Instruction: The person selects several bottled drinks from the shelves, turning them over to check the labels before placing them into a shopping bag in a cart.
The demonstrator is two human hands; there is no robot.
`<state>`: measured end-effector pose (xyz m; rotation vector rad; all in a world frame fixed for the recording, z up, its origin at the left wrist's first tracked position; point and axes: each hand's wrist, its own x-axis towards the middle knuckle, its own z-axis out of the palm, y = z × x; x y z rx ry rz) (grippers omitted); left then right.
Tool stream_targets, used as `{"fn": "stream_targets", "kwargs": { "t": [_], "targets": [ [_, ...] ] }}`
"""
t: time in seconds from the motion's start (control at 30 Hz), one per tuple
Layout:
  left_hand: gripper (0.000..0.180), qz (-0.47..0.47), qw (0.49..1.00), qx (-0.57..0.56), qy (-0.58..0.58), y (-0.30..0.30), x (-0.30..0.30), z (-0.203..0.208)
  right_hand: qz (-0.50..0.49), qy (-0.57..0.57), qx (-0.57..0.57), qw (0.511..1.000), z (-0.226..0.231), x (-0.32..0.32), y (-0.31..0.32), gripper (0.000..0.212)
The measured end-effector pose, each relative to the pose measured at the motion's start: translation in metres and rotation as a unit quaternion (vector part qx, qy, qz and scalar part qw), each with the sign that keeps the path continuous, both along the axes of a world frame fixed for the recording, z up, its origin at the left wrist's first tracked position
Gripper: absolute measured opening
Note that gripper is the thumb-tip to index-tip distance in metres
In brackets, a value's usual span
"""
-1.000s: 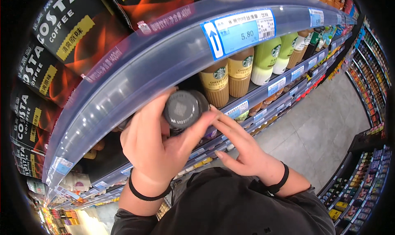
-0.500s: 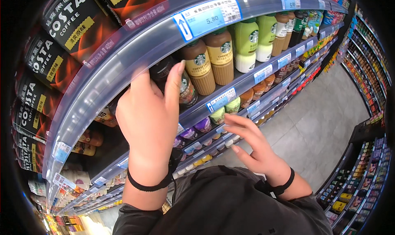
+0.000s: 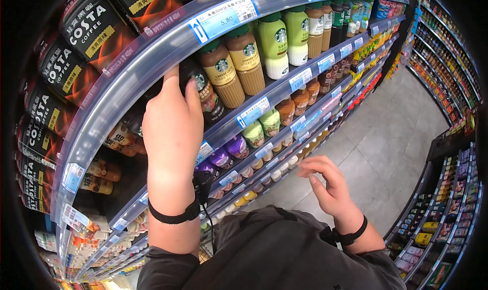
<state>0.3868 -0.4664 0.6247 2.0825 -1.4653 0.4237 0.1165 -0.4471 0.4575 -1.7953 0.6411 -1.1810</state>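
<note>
Fingers (image 3: 171,79) of the person's left hand (image 3: 173,120) reach under the see-through lip (image 3: 152,51) of an upper shelf, their tips hidden there; the thumb lies over the near side of a dark bottle (image 3: 210,99) with a patterned label, and whether the hand grips it cannot be told. The dark bottle stands on the shelf below that lip, partly covered by the hand. Just beside it, on the right, are two brown ribbed bottles (image 3: 221,75) with green caps and pale yellow labels, then green-and-white bottles (image 3: 273,43) and, farther along, tan-and-white bottles (image 3: 315,31). The right hand (image 3: 331,187) is empty and well apart from the dark bottle, raised in front of the lower shelves and the floor, its fingers loosely bent and released. A black wristband (image 3: 173,217) circles each wrist, and a small black device (image 3: 202,185) shows beside the left forearm. One shelf lower stand purple containers (image 3: 236,146), pale green containers (image 3: 254,134) and orange-brown bottles (image 3: 300,102). Above the lip, at upper left, are large black bottles (image 3: 99,31) with orange flame-like markings; a blue-and-white price tag (image 3: 223,20) is fixed to the lip. Grey floor tiles (image 3: 371,127) stretch to the right, with packed shelving (image 3: 442,46) beyond, and the person's dark shirt (image 3: 274,252) fills the bottom centre
</note>
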Motion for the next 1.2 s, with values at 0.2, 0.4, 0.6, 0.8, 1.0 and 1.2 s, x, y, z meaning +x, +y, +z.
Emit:
{"fn": "stream_targets", "kwargs": {
  "t": [0.2, 0.4, 0.6, 0.8, 1.0, 1.2],
  "targets": [
    [0.061, -0.156, 0.977, -0.07, 0.126, 0.022, -0.005, -0.026, -0.024, -0.015, 0.041, 0.999, -0.008, -0.002, 0.007, 0.029],
    [0.04, -0.419, 0.901, 0.099, -0.06, 0.079, 0.038, -0.095, 0.017, 0.008, 0.08, 0.997, -0.009, 0.015, 0.005, 0.027],
    [0.027, -0.156, 0.93, 0.331, 0.047, 0.187, 0.101, -0.187, 0.121, 0.051, 0.102, 0.986, -0.023, 0.067, -0.01, 0.024],
    [0.038, 0.077, 0.869, 0.457, 0.172, 0.333, 0.133, -0.259, 0.325, 0.04, 0.223, 0.918, -0.029, 0.148, 0.001, 0.024],
    [0.038, 0.239, 0.787, 0.468, 0.325, 0.46, 0.107, -0.316, 0.477, 0.151, 0.162, 0.85, -0.032, 0.235, 0.039, 0.024],
    [0.039, 0.353, 0.693, 0.421, 0.466, 0.585, 0.043, -0.391, 0.571, 0.217, 0.153, 0.777, -0.046, 0.297, 0.105, 0.021]
  ]
}}
